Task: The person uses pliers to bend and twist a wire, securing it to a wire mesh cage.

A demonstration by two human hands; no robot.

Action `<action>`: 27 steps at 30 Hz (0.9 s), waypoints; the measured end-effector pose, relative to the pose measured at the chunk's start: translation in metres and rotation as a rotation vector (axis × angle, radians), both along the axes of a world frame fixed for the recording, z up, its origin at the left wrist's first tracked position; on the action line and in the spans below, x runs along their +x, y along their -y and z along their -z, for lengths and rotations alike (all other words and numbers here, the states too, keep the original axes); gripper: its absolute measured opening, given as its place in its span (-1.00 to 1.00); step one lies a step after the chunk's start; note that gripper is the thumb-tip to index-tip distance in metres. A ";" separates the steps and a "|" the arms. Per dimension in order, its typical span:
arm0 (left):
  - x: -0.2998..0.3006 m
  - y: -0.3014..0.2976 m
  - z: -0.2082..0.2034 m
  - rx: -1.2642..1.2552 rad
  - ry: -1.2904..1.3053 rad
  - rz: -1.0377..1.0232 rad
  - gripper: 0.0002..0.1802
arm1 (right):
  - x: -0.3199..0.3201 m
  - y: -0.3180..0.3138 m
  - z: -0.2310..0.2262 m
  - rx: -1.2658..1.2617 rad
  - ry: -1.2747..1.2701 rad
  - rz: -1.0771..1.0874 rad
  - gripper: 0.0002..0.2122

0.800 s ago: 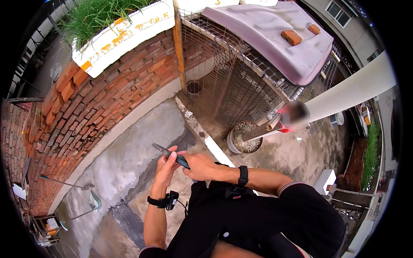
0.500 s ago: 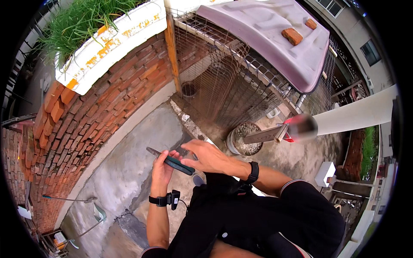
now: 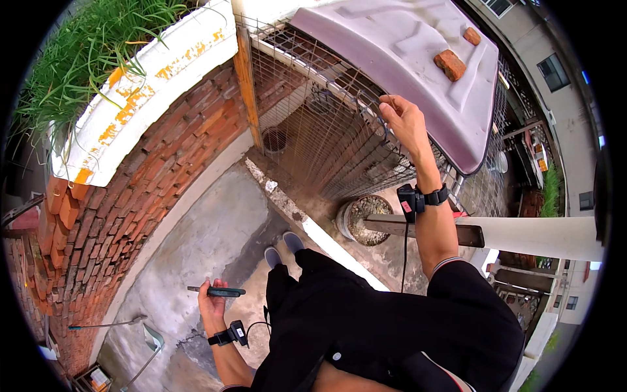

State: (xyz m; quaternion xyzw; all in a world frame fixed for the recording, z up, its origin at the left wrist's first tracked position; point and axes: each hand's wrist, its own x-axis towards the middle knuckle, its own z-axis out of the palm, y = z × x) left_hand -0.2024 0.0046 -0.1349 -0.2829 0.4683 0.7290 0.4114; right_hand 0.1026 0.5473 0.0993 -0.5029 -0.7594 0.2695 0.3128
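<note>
My left hand [image 3: 214, 302] is closed around a slim tool with dark green handles [image 3: 225, 292], low over the concrete. The tool's narrow grey end points left; its exact kind does not show. Out in front on the right, my right hand [image 3: 406, 124] is raised over the top edge of the wire mesh cage [image 3: 313, 144]. Its fingers are curled with the thumb close to the fingertips. Whatever may be between them is too small to make out. Just beyond that hand lies the mauve plastic cover [image 3: 392, 49] on the cage.
Two brick pieces, the larger brick [image 3: 449, 65] included, rest on the cover. A bucket [image 3: 366, 222] stands by the cage near a white post [image 3: 542, 236]. A low ledge [image 3: 313, 228] crosses ahead of my feet. At left are a brick wall [image 3: 150, 176] and a long-handled tool [image 3: 153, 336].
My right hand has left the tool and reached forward and right to the cage's top edge. My left hand has moved down and left with the tool. The view has shifted.
</note>
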 end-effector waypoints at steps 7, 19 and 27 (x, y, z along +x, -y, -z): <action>-0.025 -0.016 0.003 -0.086 0.015 0.023 -0.75 | -0.006 0.001 0.001 0.063 -0.003 0.077 -0.74; -0.057 -0.040 0.009 -0.074 0.000 0.169 -0.76 | -0.011 0.010 0.002 0.106 0.028 0.141 -0.75; -0.061 -0.035 0.008 -0.086 0.002 0.187 -0.78 | -0.005 0.004 0.014 0.087 -0.024 0.156 -0.74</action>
